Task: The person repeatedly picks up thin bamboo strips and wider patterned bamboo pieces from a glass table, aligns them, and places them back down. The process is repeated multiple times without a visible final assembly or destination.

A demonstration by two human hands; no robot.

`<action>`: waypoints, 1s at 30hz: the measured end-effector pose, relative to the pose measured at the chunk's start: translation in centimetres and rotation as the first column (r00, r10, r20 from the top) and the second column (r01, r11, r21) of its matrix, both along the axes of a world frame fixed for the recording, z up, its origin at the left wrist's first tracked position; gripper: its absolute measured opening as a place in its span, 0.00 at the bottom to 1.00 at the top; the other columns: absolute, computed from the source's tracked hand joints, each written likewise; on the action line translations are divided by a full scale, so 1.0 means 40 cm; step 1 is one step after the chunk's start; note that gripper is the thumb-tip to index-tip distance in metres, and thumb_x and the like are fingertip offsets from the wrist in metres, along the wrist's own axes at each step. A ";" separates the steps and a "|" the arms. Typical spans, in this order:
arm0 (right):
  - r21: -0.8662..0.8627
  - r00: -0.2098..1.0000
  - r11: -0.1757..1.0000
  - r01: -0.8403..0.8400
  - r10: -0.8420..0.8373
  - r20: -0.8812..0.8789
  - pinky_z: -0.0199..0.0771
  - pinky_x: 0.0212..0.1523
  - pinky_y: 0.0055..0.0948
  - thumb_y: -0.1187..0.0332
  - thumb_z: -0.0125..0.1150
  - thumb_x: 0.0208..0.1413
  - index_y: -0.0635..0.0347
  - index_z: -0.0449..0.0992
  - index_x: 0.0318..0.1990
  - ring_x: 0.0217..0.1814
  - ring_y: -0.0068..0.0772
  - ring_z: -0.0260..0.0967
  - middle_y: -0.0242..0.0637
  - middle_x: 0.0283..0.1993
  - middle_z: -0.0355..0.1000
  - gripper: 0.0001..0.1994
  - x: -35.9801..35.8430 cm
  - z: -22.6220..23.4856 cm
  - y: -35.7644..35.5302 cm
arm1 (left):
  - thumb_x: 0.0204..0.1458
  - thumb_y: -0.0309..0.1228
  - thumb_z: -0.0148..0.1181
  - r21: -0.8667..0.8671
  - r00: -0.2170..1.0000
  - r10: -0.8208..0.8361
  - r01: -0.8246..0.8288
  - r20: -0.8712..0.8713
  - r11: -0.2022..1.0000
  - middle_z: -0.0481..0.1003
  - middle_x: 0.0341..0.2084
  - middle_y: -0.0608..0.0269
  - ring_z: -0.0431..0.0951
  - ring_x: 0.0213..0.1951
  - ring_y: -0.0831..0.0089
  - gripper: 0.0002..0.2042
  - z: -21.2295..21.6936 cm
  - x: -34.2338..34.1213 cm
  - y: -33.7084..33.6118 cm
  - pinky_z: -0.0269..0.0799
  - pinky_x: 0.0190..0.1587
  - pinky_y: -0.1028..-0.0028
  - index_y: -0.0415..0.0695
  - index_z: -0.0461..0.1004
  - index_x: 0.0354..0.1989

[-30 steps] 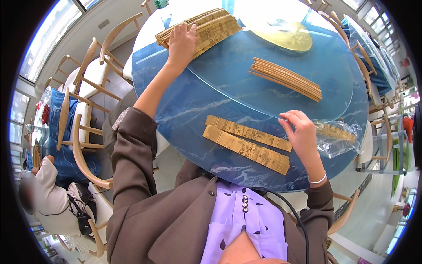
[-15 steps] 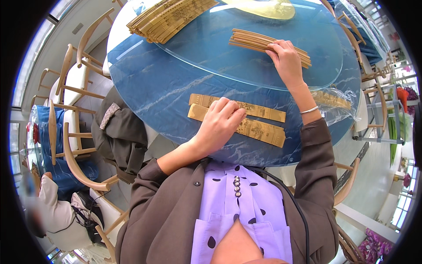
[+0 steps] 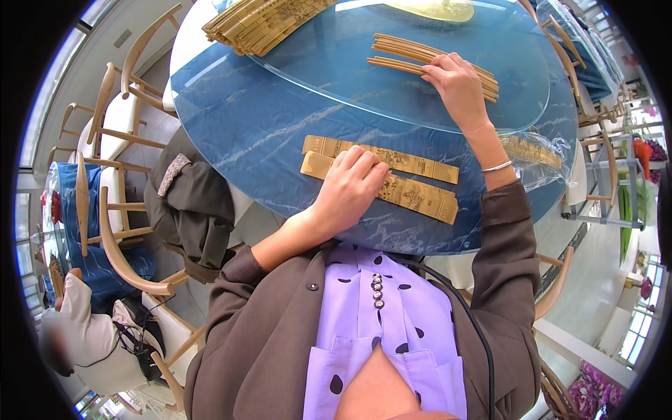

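The left hand (image 3: 353,185) lies flat, fingers spread, on two gold packets (image 3: 413,182) near the tabletop's (image 3: 259,133) near edge. The right hand (image 3: 458,84) rests open on a bundle of sticks (image 3: 406,52) on the glass turntable (image 3: 336,66), gripping nothing.

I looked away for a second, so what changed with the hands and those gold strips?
The left hand came back from the far stack onto the two flat gold strips. The right hand left them for the bundle of sticks. The strips stayed put.
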State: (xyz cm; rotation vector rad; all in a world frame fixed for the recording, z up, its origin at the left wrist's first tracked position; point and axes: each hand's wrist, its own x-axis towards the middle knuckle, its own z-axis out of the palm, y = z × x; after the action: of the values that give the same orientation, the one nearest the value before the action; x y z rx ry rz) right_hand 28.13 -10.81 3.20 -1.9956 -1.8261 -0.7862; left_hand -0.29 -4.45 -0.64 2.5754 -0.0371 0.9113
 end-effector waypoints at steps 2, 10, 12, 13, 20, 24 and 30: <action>-0.004 0.999 1.000 0.000 0.000 -0.047 0.74 0.48 0.36 0.66 0.68 0.50 0.58 0.80 0.32 0.45 0.37 0.71 0.31 0.35 0.75 0.06 -0.005 -0.003 0.005 | 0.49 0.25 0.60 0.002 1.000 -0.004 0.004 -0.002 1.000 0.70 0.34 0.58 0.70 0.40 0.61 0.09 0.000 0.001 0.000 0.68 0.44 0.65 0.39 0.73 0.39; -0.188 0.992 0.982 -0.002 -0.021 -0.121 0.73 0.49 0.36 0.66 0.66 0.53 0.60 0.75 0.35 0.47 0.40 0.70 0.36 0.37 0.73 0.09 0.002 0.011 0.011 | 0.51 0.24 0.63 -0.058 0.999 0.030 -0.030 -0.013 0.998 0.73 0.33 0.60 0.72 0.37 0.60 0.06 0.007 0.001 -0.004 0.70 0.43 0.64 0.40 0.76 0.37; -0.221 0.997 0.975 -0.027 0.009 -0.083 0.73 0.51 0.36 0.65 0.66 0.54 0.60 0.75 0.37 0.47 0.39 0.70 0.37 0.39 0.73 0.10 -0.004 0.004 0.009 | 0.51 0.24 0.63 -0.060 0.999 0.037 -0.038 -0.017 0.998 0.73 0.33 0.60 0.72 0.37 0.60 0.06 0.005 0.000 -0.004 0.70 0.43 0.64 0.40 0.76 0.37; -0.222 0.996 0.974 -0.037 0.018 -0.085 0.72 0.51 0.36 0.65 0.65 0.55 0.60 0.74 0.37 0.47 0.40 0.70 0.37 0.39 0.73 0.10 -0.010 0.001 0.005 | 0.51 0.24 0.63 -0.061 0.999 0.038 -0.039 -0.020 0.997 0.73 0.33 0.60 0.72 0.37 0.60 0.06 0.006 0.001 -0.004 0.70 0.43 0.64 0.40 0.76 0.36; -0.214 0.999 0.976 0.030 -0.024 0.031 0.70 0.52 0.35 0.67 0.60 0.59 0.60 0.69 0.39 0.48 0.39 0.68 0.37 0.39 0.69 0.09 -0.078 -0.027 -0.023 | 0.50 0.23 0.64 -0.077 0.999 0.039 -0.038 0.010 0.996 0.73 0.33 0.59 0.72 0.37 0.59 0.06 0.004 0.000 -0.002 0.71 0.43 0.64 0.40 0.76 0.36; -0.150 0.986 0.982 0.111 -0.090 0.143 0.70 0.52 0.35 0.68 0.59 0.60 0.60 0.67 0.40 0.48 0.38 0.68 0.37 0.40 0.68 0.09 -0.089 -0.049 -0.031 | 0.49 0.23 0.65 -0.089 0.997 0.051 -0.046 0.050 0.995 0.74 0.31 0.60 0.73 0.36 0.59 0.05 0.011 0.009 0.001 0.71 0.42 0.64 0.39 0.76 0.34; -0.081 0.979 0.989 0.122 -0.106 0.175 0.73 0.49 0.35 0.66 0.57 0.63 0.60 0.66 0.42 0.46 0.38 0.72 0.37 0.40 0.70 0.09 -0.091 -0.056 -0.034 | 0.47 0.28 0.69 -0.054 0.999 -0.042 0.042 -0.012 0.998 0.74 0.30 0.62 0.73 0.36 0.62 0.08 0.049 0.062 0.022 0.72 0.42 0.65 0.41 0.79 0.34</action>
State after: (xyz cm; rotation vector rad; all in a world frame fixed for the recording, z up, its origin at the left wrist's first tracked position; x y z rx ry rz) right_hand 24.48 -12.15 0.95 -2.1673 -1.8846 -0.9499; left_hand 2.20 -3.58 1.34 2.5213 -0.0619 0.8688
